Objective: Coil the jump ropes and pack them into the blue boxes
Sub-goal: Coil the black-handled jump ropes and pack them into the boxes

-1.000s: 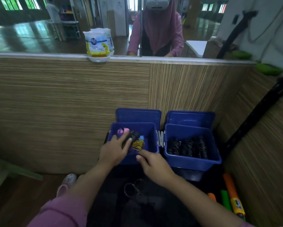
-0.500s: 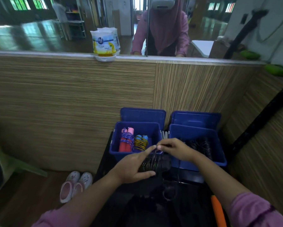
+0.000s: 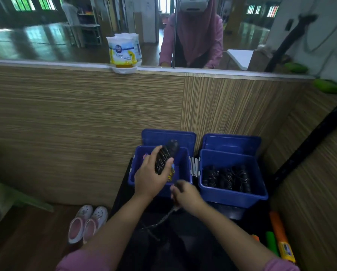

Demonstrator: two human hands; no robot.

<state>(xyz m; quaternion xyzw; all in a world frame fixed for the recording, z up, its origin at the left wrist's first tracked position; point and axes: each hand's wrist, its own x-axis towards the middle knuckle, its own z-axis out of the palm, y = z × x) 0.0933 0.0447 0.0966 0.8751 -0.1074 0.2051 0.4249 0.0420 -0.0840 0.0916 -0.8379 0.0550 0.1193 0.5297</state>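
The left hand (image 3: 151, 174) grips a black coiled jump rope (image 3: 164, 157) above the left blue box (image 3: 180, 173); the right hand (image 3: 185, 194) pinches its loose tail below. I think coiling continues; next, wind the tail
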